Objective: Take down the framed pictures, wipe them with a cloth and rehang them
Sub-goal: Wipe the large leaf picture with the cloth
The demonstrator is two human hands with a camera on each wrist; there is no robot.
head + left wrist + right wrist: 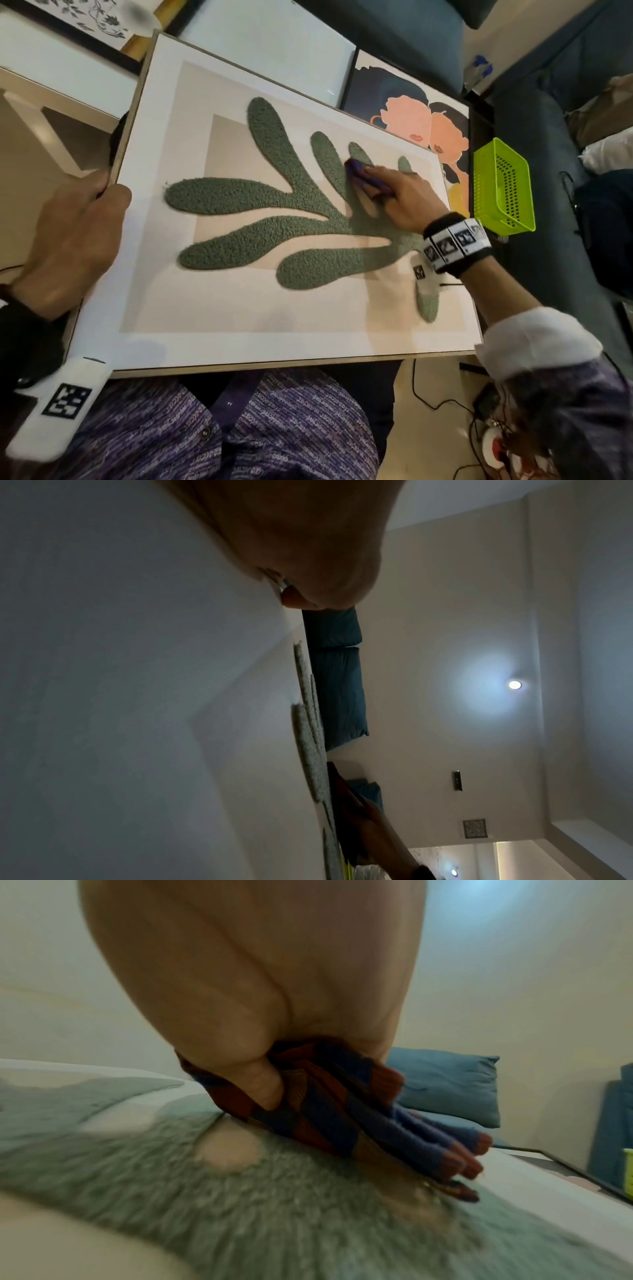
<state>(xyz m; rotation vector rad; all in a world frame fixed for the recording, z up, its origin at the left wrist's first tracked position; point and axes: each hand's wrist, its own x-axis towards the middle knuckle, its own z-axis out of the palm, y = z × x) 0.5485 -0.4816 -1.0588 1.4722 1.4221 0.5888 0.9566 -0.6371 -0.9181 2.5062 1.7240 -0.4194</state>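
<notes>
A large framed picture (219,346) with a textured green leaf shape (308,212) lies flat across my lap. My left hand (78,222) grips its left edge, thumb on the white mat. My right hand (397,195) holds a folded purple and red cloth (356,173) and presses it onto the upper right leaf lobes. The right wrist view shows that cloth (342,1110) bunched under my palm on the blurred green leaf (240,1191). From the left wrist view, the picture surface (137,696) runs edge-on, with my left hand (308,561) at its rim.
Other framed pictures lie beyond: one with two peach faces (421,123), a white one (274,51), and a floral one (68,20) at the top left. A lime green basket (503,188) stands at the right beside a dark blue sofa (548,171). Cables (442,404) run on the floor.
</notes>
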